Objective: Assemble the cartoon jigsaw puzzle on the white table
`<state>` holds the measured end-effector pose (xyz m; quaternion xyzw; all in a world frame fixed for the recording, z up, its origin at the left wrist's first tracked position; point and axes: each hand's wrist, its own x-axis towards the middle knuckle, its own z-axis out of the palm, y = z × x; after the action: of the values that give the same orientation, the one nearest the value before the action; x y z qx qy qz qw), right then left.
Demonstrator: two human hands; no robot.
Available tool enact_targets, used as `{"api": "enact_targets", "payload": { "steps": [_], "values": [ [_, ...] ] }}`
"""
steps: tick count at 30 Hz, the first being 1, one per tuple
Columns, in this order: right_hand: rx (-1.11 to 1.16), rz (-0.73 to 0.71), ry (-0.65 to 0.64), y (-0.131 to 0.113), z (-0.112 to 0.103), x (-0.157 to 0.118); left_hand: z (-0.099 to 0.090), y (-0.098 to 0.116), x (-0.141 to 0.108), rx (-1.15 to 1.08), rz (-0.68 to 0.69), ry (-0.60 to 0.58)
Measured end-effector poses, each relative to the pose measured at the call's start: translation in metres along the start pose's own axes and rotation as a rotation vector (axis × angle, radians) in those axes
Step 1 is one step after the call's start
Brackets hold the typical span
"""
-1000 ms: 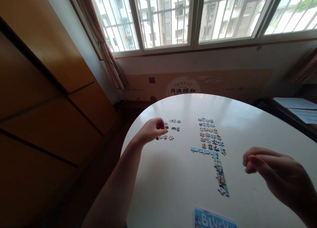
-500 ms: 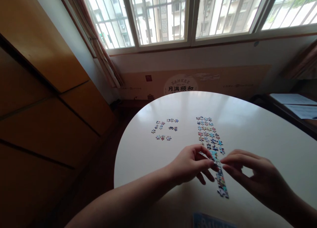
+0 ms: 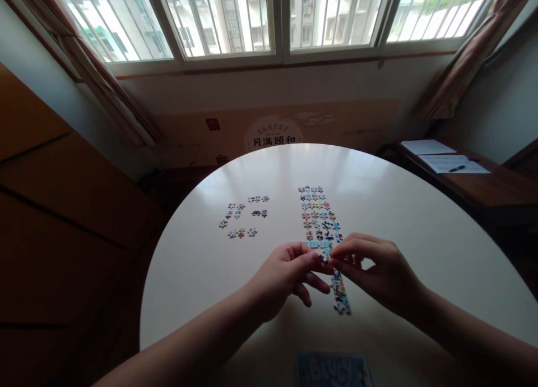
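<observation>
A small dark-and-white jigsaw puzzle piece (image 3: pixel 324 258) is pinched between the thumb and fingers of my left hand (image 3: pixel 290 275), whose lower fingers hang loosely apart. From the other side, the thumb and forefinger of my right hand (image 3: pixel 376 263) close on the edge of that piece. Beneath the hands runs a joined strip of puzzle (image 3: pixel 339 291), partly hidden by my fingers. Just beyond them, loose puzzle pieces (image 3: pixel 317 206) lie in several rows on the white table (image 3: pixel 197 297).
More loose pieces (image 3: pixel 241 233) form a scattered group to the left. A blue puzzle box (image 3: pixel 334 370) marked "Bluey" is at the near edge of view. Papers (image 3: pixel 451 164) and a pen (image 3: pixel 457 168) rest on a brown desk (image 3: pixel 504 185) at the right.
My right hand has come in to the left, and its fingertips now meet the piece at my left hand. The whole view has swung to the right, showing more of the desk.
</observation>
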<state>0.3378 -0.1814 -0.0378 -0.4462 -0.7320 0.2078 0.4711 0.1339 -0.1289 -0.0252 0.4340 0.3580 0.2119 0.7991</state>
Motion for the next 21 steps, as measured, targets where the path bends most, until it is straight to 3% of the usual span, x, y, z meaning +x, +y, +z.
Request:
{"api": "enact_targets", "payload": {
  "steps": [21],
  "values": [
    [0.050,-0.026,-0.036,-0.0029,-0.0037,0.0017,-0.0016,0.0033,-0.0031,-0.092,-0.060,-0.027]
  ]
}}
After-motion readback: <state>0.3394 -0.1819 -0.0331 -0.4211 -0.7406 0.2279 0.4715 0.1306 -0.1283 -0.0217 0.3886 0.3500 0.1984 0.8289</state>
